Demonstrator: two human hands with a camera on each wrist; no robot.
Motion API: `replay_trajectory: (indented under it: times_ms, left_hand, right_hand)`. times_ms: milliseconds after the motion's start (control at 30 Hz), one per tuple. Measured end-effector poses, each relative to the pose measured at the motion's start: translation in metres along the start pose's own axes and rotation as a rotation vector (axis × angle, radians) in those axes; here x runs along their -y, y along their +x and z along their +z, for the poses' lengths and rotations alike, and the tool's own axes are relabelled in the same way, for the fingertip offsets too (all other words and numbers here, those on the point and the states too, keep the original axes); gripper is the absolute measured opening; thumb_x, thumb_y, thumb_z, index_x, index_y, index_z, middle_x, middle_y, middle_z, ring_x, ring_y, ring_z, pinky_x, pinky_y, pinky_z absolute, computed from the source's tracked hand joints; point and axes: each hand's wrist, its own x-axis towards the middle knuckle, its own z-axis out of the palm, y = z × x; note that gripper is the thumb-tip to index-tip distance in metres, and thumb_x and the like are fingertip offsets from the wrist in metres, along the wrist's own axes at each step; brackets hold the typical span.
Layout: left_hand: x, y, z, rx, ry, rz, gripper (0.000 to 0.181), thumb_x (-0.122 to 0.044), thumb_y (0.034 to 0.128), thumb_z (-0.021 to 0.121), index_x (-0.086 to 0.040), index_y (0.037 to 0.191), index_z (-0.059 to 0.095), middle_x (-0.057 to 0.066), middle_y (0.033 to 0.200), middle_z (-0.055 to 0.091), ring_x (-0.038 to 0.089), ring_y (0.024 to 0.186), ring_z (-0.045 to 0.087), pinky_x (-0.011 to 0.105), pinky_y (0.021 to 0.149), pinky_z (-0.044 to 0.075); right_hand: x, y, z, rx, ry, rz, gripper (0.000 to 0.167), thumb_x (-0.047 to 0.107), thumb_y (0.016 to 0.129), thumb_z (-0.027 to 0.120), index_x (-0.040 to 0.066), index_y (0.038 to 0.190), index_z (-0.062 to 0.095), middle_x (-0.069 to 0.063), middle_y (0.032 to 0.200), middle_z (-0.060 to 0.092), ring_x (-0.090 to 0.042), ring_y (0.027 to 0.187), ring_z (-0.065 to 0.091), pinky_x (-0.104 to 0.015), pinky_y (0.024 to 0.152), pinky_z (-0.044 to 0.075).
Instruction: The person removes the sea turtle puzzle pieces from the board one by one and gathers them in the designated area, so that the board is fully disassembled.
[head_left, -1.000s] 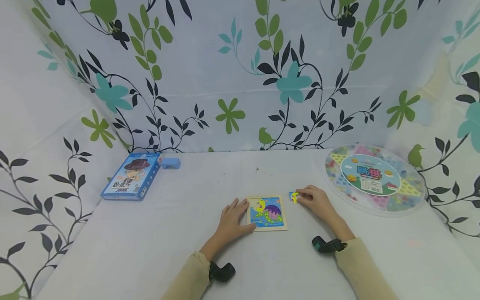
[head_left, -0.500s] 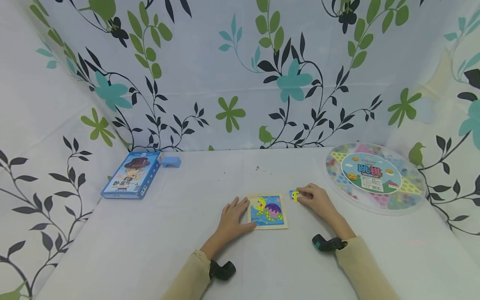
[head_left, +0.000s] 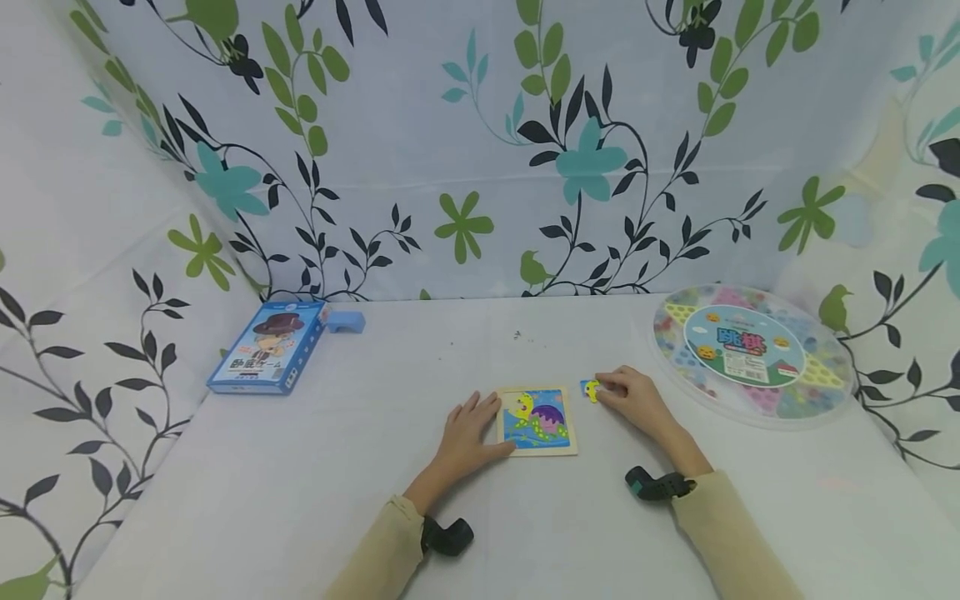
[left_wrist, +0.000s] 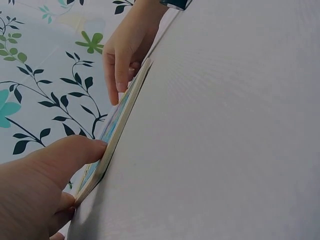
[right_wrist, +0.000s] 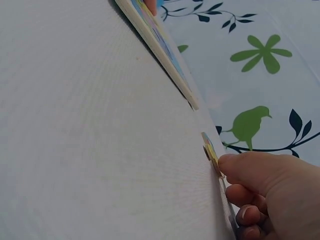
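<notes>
A small square jigsaw puzzle (head_left: 542,422) in a pale wooden frame lies flat, its picture a yellow-green creature with a purple shell on blue. My left hand (head_left: 468,435) rests against the frame's left side with fingers spread. In the left wrist view, the thumb of that left hand (left_wrist: 55,172) presses on the frame's edge. Just right of the puzzle, my right hand (head_left: 636,403) pinches a small yellow and blue puzzle piece (head_left: 590,390). The right wrist view shows the puzzle piece (right_wrist: 212,152) tilted at the thumb tip, apart from the frame; the fingers partly hide it.
A blue game box (head_left: 267,346) lies at the back left beside a small blue block (head_left: 347,322). At the back right is a round, clear board-game case (head_left: 753,354). A leaf-patterned cloth (head_left: 412,150) hangs behind the white table (head_left: 555,533).
Both hands, the puzzle and the pinched piece keep practically the same places on the table. Only the head view has shifted very slightly.
</notes>
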Motion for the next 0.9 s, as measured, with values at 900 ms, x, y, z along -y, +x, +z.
replay_trajectory:
  times_ms: [900]
  left_hand:
    - [0.000, 0.000, 0.000, -0.024, -0.035, -0.011, 0.072, -0.042, 0.0744, 0.066, -0.004, 0.131, 0.044, 0.009, 0.137, 0.038, 0.031, 0.129, 0.021, 0.049, 0.101, 0.013]
  right_hand:
    - [0.054, 0.017, 0.002, -0.115, 0.025, -0.176, 0.032, 0.008, 0.073, 0.073, -0.005, 0.101, 0.065, -0.011, 0.081, 0.056, -0.008, 0.057, 0.035, -0.023, 0.048, 0.031]
